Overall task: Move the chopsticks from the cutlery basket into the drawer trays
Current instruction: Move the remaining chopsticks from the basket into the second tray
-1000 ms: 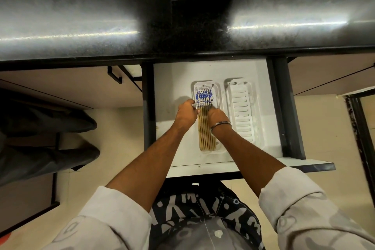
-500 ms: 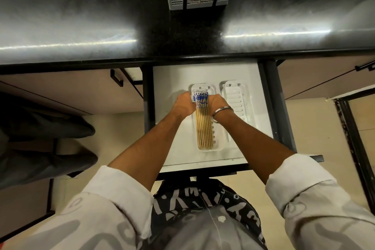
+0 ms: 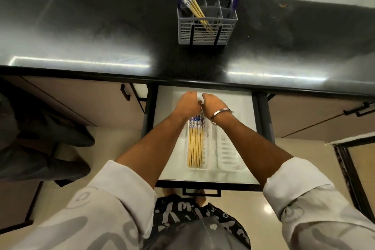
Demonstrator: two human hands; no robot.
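Several wooden chopsticks with blue-patterned tops (image 3: 195, 144) lie side by side in the left white tray (image 3: 209, 148) of the open drawer (image 3: 243, 107). The right white tray (image 3: 226, 152) holds nothing. My left hand (image 3: 187, 105) and my right hand (image 3: 213, 105), which wears a metal bangle, hover close together over the far end of the left tray. Their fingers bend downward, and I see nothing held in them. On the black counter stands the grey cutlery basket (image 3: 207, 30) with a blue handle. Several more chopsticks (image 3: 189, 2) lean in its left rear compartment.
The black counter edge (image 3: 182, 81) overhangs the back of the drawer. Closed cabinet fronts with black handles (image 3: 124, 91) flank the drawer on both sides. Another person's dark legs and shoes (image 3: 44, 148) are at the left on the floor.
Both hands moved off the chopsticks' patterned tops toward the far end of the tray. The view tilted up, so the whole basket on the counter now shows.
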